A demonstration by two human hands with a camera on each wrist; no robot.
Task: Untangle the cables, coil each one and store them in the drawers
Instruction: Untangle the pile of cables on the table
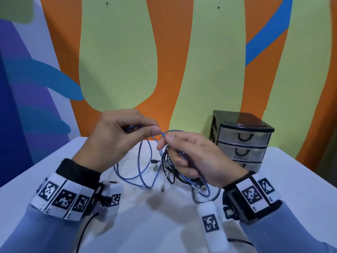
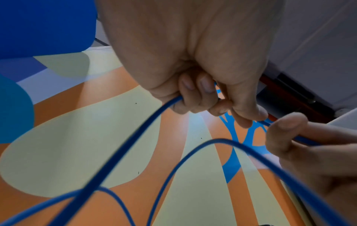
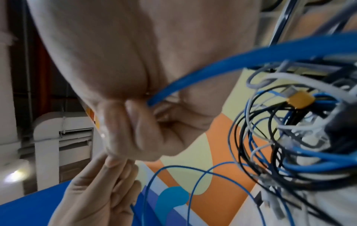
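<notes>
A blue cable hangs in loops above the white table. My left hand grips a stretch of it in curled fingers, seen close in the left wrist view as blue cable leaving the left hand. My right hand pinches the same cable beside the left thumb, and its lower fingers are curled over blue strands. In the right wrist view the blue cable enters my right hand. A tangle of black, white and blue cables hangs and lies under the right hand.
A black three-drawer organiser with clear drawers, all closed, stands at the table's back right. A painted wall rises behind the table. The tangle with a yellow plug fills the right of the right wrist view.
</notes>
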